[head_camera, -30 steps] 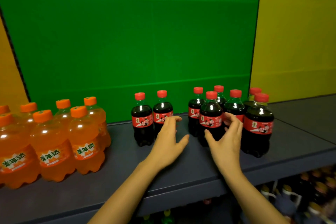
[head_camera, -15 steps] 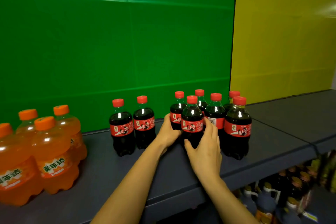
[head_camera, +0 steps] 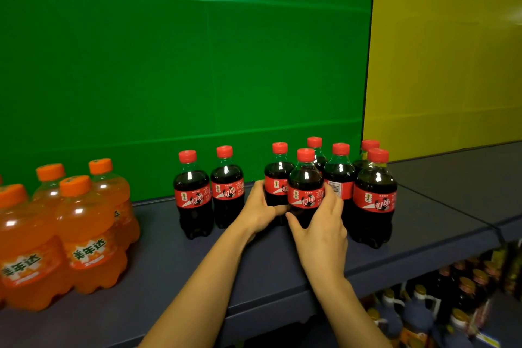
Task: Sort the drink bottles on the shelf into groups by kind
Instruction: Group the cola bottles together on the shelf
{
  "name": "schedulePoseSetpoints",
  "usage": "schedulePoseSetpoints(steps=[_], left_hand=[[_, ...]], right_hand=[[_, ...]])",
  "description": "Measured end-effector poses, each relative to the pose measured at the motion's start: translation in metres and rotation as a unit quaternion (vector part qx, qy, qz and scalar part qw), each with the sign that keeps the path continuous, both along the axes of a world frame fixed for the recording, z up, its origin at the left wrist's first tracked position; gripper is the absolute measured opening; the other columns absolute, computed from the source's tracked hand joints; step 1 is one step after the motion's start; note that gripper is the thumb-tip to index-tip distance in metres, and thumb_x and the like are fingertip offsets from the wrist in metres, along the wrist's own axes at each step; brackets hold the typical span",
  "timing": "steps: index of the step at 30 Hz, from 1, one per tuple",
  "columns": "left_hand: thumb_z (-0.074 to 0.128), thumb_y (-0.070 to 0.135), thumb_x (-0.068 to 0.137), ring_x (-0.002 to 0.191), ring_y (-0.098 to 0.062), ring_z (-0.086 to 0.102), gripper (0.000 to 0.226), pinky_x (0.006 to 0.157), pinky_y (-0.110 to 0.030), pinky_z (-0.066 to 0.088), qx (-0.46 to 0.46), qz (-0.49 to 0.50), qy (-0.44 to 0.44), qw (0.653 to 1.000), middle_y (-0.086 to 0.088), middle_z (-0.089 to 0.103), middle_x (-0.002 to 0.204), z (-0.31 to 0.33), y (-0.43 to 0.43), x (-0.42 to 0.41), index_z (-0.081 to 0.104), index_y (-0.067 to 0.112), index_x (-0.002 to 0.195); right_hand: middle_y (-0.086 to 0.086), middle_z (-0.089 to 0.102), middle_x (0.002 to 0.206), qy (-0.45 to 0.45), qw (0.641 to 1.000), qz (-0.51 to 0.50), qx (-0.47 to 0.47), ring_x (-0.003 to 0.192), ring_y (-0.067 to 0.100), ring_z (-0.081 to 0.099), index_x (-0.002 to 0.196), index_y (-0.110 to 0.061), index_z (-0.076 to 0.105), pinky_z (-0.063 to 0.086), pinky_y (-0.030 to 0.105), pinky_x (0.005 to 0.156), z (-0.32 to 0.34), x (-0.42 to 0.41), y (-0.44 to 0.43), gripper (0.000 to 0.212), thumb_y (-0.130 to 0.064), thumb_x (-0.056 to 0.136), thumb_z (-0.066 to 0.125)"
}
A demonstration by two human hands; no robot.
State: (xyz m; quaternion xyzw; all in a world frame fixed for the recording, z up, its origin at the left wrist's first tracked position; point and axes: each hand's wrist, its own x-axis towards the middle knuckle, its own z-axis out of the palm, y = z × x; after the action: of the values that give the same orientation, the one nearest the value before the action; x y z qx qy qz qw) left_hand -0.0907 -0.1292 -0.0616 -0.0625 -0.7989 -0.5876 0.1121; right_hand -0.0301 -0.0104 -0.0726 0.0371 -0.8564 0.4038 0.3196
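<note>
Cola bottles [head_camera: 305,192]: we noted dark liquid, red caps, red labels.
Orange bottles [head_camera: 84,234]: orange liquid, caps, labels.
Shelf [head_camera: 169,263]: dark grey-blue.
Backdrop [head_camera: 169,65]: green.

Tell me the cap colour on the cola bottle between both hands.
Red, clearest in the head view: the cap on the cola bottle.

— Looking from where?
— From head height, facing forward and slightly down across the dark shelf [head_camera: 423,223] toward the green backdrop [head_camera: 180,70].
— Sitting how near?
— Within arm's reach of the cola bottles [head_camera: 306,192]; only one view, sharing nothing with another.
</note>
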Motion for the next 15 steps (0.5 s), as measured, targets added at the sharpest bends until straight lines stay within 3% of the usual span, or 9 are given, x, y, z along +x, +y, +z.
schedulePoseSetpoints(steps=[4,13,15], left_hand=[[0.071,0.006,0.077,0.115,-0.016,0.051,0.061,0.098,-0.026,0.040,-0.048,0.027,0.007,0.998,-0.006,0.054,0.123,0.003,-0.002,0.009,0.036,0.007,0.127],[0.079,0.016,0.070,0.114,-0.017,0.055,0.064,0.102,-0.039,0.044,-0.088,0.063,0.036,0.993,-0.002,0.059,0.121,-0.002,-0.016,0.052,0.041,0.013,0.122],[0.079,0.014,0.069,0.112,-0.014,0.056,0.066,0.101,-0.034,0.045,-0.080,0.059,0.034,0.994,0.000,0.059,0.121,-0.001,-0.024,0.067,0.042,0.013,0.124]], right_hand=[[0.005,0.040,0.140,-0.004,0.999,0.018,-0.028,0.128,0.024,0.042,0.142,-0.012,0.022,0.042,0.036,0.095,-0.002,-0.003,0.002,0.082,-0.033,0.078,0.071],[0.002,0.052,0.131,-0.020,0.995,0.050,-0.085,0.122,0.024,0.047,0.135,-0.024,0.032,0.044,0.040,0.087,-0.003,-0.003,0.011,0.080,-0.041,0.070,0.075],[-0.001,0.053,0.131,-0.019,0.994,0.073,-0.080,0.121,0.022,0.049,0.135,-0.025,0.031,0.045,0.041,0.089,-0.002,-0.001,0.009,0.082,-0.043,0.069,0.076]])
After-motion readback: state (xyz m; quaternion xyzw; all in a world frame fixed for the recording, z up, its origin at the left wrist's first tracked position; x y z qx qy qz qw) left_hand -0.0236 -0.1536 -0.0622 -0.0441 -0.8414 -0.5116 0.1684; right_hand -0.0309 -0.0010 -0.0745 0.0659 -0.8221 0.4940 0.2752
